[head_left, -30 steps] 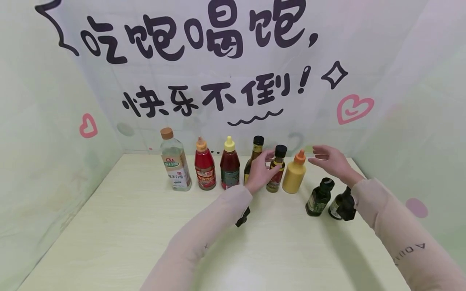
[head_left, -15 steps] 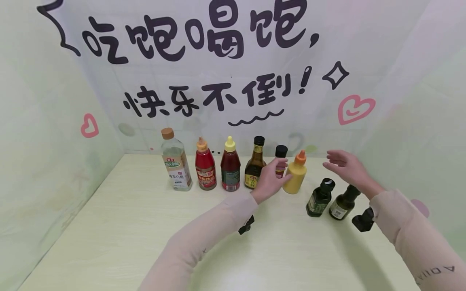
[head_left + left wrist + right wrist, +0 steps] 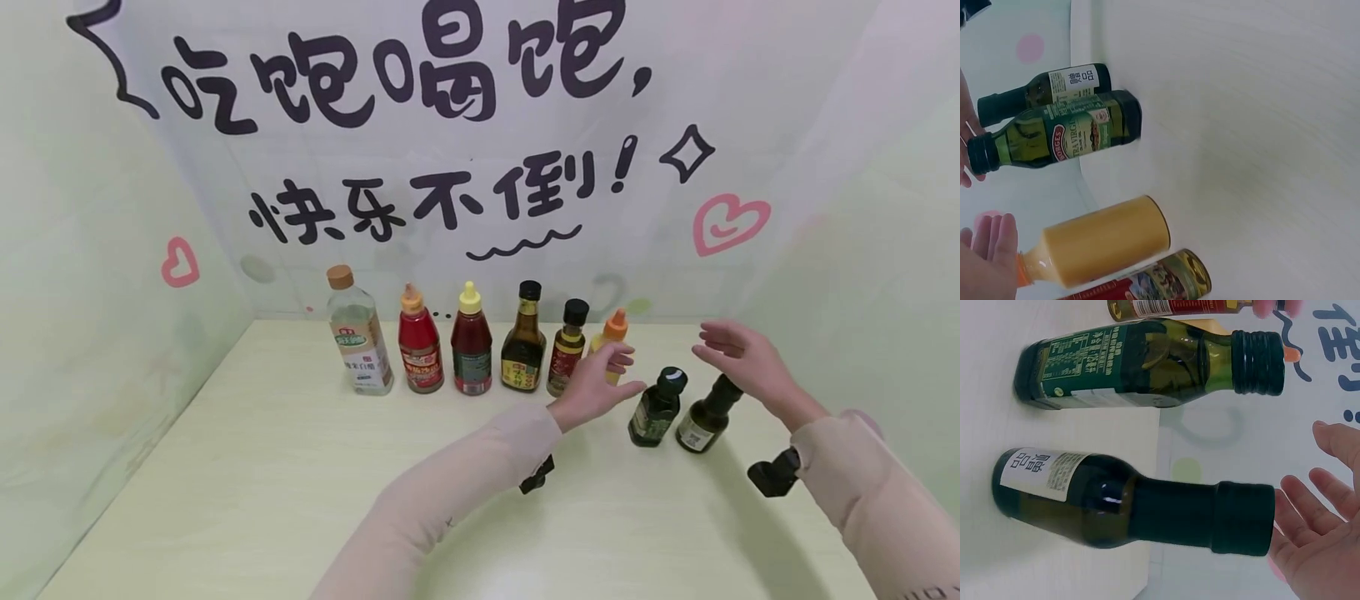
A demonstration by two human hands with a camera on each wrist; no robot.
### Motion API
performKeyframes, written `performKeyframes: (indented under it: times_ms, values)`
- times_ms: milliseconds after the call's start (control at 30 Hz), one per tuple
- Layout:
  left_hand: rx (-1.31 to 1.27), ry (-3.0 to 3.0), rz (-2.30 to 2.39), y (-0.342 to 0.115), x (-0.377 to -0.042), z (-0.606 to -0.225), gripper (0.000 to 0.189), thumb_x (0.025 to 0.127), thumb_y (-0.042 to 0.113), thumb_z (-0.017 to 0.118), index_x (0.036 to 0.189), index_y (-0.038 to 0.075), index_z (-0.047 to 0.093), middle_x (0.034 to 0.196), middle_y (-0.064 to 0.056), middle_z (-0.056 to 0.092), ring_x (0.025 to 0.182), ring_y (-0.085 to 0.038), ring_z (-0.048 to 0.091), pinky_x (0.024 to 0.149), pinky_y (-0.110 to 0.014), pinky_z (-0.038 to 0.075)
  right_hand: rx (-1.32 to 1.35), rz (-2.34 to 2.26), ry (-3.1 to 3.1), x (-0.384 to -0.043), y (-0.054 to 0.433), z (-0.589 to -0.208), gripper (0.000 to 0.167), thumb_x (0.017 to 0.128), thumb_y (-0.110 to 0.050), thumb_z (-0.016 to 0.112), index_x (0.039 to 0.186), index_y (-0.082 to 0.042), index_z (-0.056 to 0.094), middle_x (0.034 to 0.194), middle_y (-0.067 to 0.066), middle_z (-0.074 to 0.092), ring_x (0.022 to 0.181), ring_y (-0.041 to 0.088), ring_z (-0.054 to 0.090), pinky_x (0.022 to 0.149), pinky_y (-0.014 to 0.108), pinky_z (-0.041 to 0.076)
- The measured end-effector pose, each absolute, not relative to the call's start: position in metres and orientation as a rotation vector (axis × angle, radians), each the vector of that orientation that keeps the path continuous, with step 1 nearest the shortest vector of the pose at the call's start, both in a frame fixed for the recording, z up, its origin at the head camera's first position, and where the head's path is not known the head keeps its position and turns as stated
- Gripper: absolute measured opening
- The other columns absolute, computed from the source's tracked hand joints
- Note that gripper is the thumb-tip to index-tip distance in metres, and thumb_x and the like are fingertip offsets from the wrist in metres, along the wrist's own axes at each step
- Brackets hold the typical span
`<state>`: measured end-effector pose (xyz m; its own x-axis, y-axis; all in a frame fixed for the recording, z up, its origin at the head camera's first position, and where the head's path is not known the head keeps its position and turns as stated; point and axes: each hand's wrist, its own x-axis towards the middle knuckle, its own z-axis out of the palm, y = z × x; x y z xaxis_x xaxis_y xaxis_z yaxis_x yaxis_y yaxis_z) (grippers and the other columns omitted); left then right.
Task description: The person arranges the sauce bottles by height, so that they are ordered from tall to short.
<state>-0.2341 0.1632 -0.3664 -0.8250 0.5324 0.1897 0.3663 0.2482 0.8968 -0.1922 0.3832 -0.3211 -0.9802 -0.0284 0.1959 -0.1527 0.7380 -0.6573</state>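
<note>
My left hand [image 3: 596,383] hovers in front of a yellow squeeze bottle [image 3: 612,327] with an orange cap, hiding most of it in the head view. Its fingers are loosely extended and hold nothing. My right hand [image 3: 746,362] is beside the cap of a dark, long-necked bottle [image 3: 1085,500], fingers relaxed and apart, also holding nothing. Between the two hands stands a square green olive oil bottle [image 3: 654,408] with a dark cap. Left of the yellow bottle is a small bottle with a black cap and red label [image 3: 566,354].
Along the back of the pale table [image 3: 300,492] stand a clear vinegar bottle [image 3: 362,342], a red sauce squeeze bottle [image 3: 420,350], a dark red one with a yellow cap [image 3: 471,350] and a brown sauce bottle [image 3: 523,350]. A printed cloth wall [image 3: 420,250] rises behind.
My left hand has moved right, from beside the black-capped, red-labelled bottle to in front of the yellow squeeze bottle. My right hand has shifted right and slightly nearer. The bottles stay put.
</note>
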Motion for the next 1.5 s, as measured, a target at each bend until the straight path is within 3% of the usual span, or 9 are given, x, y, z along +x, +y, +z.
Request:
performKeyframes:
  times_ms: [133,300,433,533,633,767,1000,1233,1500]
  values:
    - [0.876,2.35,1.579,0.172,-0.232,-0.37,0.049,0.079,0.022,0.068,0.122,0.011,0.048,0.115,0.001,0.055,0.1,-0.01,0.053,0.079,-0.017,0.042,0.158,1.083,-2.745,-0.186,0.388,-0.326,0.051,0.089,-0.024,0.053,0.125,0.01,0.039,0.115,0.031,0.048,0.083,-0.018,0.04,0.066,0.004,0.036]
    - [0.909,2.369,1.495,0.182,-0.232,-0.373,0.055,0.078,0.026,0.069,0.126,0.014,0.045,0.117,0.0,0.054,0.103,-0.009,0.051,0.081,-0.017,0.041,0.165,1.109,-2.728,-0.179,0.396,-0.336,0.049,0.089,-0.02,0.054,0.124,0.011,0.04,0.114,0.032,0.048,0.085,-0.021,0.038,0.066,0.004,0.037]
    - [0.927,2.391,1.442,0.189,-0.234,-0.374,0.059,0.077,0.029,0.069,0.128,0.017,0.043,0.12,0.002,0.052,0.105,-0.008,0.049,0.081,-0.016,0.04,0.14,1.128,-2.719,-0.174,0.401,-0.343,0.05,0.088,-0.021,0.056,0.124,0.009,0.041,0.11,0.005,0.055,0.087,-0.019,0.041,0.067,0.005,0.037]
    - [0.938,2.39,1.421,0.193,-0.236,-0.375,0.061,0.076,0.031,0.069,0.13,0.017,0.042,0.121,0.003,0.051,0.106,-0.007,0.048,0.082,-0.016,0.04,0.106,1.153,-2.71,-0.17,0.403,-0.349,0.051,0.087,-0.024,0.057,0.125,0.007,0.042,0.103,-0.021,0.048,0.088,-0.019,0.041,0.067,0.006,0.037]
    - [0.954,2.377,1.409,0.196,-0.235,-0.373,0.062,0.076,0.029,0.069,0.13,0.018,0.041,0.122,0.003,0.051,0.108,-0.008,0.048,0.083,-0.017,0.04,0.081,1.172,-2.684,-0.165,0.404,-0.353,0.05,0.086,-0.025,0.059,0.125,0.003,0.044,0.099,-0.031,0.045,0.089,-0.019,0.041,0.067,0.006,0.037]
    - [0.982,2.377,1.399,0.199,-0.235,-0.372,0.059,0.078,0.028,0.068,0.13,0.019,0.041,0.121,0.002,0.051,0.107,-0.009,0.048,0.081,-0.016,0.041,0.083,1.161,-2.628,-0.163,0.403,-0.358,0.043,0.084,-0.023,0.061,0.121,-0.002,0.05,0.098,-0.033,0.047,0.088,-0.019,0.043,0.068,0.005,0.037]
    - [0.999,2.385,1.426,0.208,-0.236,-0.377,0.054,0.078,0.029,0.068,0.127,0.022,0.045,0.121,0.005,0.051,0.104,-0.005,0.05,0.078,-0.016,0.042,0.043,1.064,-2.602,-0.16,0.401,-0.364,0.038,0.081,-0.018,0.065,0.112,0.002,0.056,0.09,-0.023,0.054,0.08,-0.018,0.044,0.062,0.007,0.042]
    - [1.006,2.437,1.409,0.211,-0.236,-0.38,0.043,0.078,0.03,0.068,0.118,0.024,0.053,0.112,0.011,0.055,0.095,-0.001,0.052,0.075,-0.013,0.041,0.013,1.03,-2.561,-0.158,0.398,-0.369,0.036,0.079,-0.018,0.067,0.107,0.004,0.059,0.087,-0.024,0.053,0.077,-0.019,0.046,0.062,0.005,0.042]
    - [0.986,2.46,1.433,0.211,-0.236,-0.382,0.039,0.077,0.03,0.068,0.114,0.024,0.056,0.105,0.011,0.058,0.091,0.0,0.053,0.072,-0.014,0.042,0.031,1.039,-2.58,-0.159,0.401,-0.37,0.033,0.079,-0.019,0.067,0.107,-0.003,0.061,0.089,-0.025,0.055,0.08,-0.021,0.043,0.061,0.007,0.041]
